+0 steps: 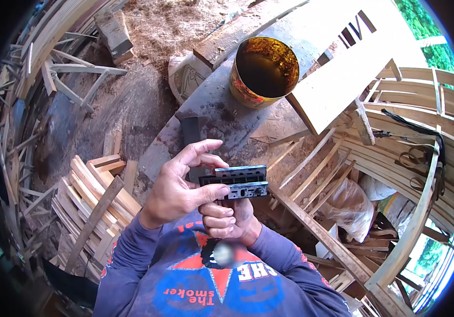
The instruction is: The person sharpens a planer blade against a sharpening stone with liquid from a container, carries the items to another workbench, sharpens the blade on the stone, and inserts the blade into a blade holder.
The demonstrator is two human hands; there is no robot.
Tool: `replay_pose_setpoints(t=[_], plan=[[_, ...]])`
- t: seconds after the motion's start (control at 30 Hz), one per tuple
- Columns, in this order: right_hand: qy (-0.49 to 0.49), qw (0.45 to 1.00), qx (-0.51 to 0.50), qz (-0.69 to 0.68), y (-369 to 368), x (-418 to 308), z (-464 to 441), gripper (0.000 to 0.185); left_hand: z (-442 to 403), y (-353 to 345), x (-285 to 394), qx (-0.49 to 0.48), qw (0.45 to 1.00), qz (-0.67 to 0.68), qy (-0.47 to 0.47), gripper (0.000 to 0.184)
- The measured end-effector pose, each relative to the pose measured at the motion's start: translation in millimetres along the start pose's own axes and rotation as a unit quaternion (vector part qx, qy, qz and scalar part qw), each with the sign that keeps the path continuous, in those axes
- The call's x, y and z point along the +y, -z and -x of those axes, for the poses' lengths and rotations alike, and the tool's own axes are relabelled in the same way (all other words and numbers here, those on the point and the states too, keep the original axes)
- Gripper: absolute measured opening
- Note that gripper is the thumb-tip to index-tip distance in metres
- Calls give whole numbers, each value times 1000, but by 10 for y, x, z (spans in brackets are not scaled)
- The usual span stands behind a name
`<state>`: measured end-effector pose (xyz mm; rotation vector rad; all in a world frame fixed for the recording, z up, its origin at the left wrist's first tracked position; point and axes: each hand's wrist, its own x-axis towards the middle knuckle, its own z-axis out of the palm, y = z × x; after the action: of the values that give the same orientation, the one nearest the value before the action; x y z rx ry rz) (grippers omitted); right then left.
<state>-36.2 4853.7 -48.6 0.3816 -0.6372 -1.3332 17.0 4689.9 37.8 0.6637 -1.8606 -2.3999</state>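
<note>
In front of my chest is a dark rectangular metal piece (235, 182) with two parallel bars, slots and holes; I cannot make out its exact kind. My left hand (182, 182) grips its left end, thumb on the lower bar and a fingertip near the upper one, with the index finger raised. My right hand (232, 219) is closed just beneath, its fingers curled and apparently supporting the piece from below; part of that grip is hidden. Beyond my left hand, a dark flat strip (190, 129) lies on the stained plank (166, 148).
A round tin (264, 74) with amber-stained walls stands on the plank ahead. Stacked wood pieces (92, 206) sit at left. A wooden frame (317, 232) and a plastic bag (348, 206) are at right. A pale board (338, 90) lies beyond; sawdust (158, 26) covers the ground.
</note>
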Motion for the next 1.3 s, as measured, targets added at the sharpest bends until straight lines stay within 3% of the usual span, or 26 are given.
replay_pose_setpoints(t=[0.2,0.3,0.43,0.5,0.57,0.6,0.63,0.73,0.77,0.83,0.87,0.9,0.97,1.0,1.13,1.3], plan=[[-26,999,27,23,29,16,-47,43,45,127,31,0,1000,-3,-3,68],[-49,997,49,24,21,46,-126,45,67,216,49,21,998,33,41,63],[-84,992,65,64,126,-12,-187,59,105,327,30,57,997,42,36,59],[-86,984,127,93,67,-59,-229,67,138,380,8,80,995,50,40,58],[-25,911,268,313,-9,-68,-332,70,176,425,-42,114,987,101,50,60],[28,837,396,376,-53,-67,-388,72,191,426,-64,118,987,101,51,60],[52,823,417,382,35,-137,-352,65,196,409,-85,152,981,106,51,61],[197,871,347,287,84,-197,-359,55,214,420,-198,206,970,123,43,63],[246,864,327,293,60,-160,-330,62,226,422,-249,219,966,134,39,63],[267,854,352,274,-88,-107,-420,72,253,408,-316,235,962,135,36,62],[248,865,309,308,-38,-125,-347,59,268,397,-331,245,956,154,42,60],[248,865,309,308,60,-132,-273,59,280,385,-348,253,951,173,48,58],[285,806,275,440,215,-143,-163,38,303,354,-419,250,951,174,47,56],[279,813,278,429,145,-131,-185,31,317,339,-443,246,952,177,48,54],[297,772,302,474,205,-200,-126,30,354,310,-446,235,955,167,68,50],[271,790,283,472,47,-199,-67,34,374,268,-465,200,958,186,91,40]])
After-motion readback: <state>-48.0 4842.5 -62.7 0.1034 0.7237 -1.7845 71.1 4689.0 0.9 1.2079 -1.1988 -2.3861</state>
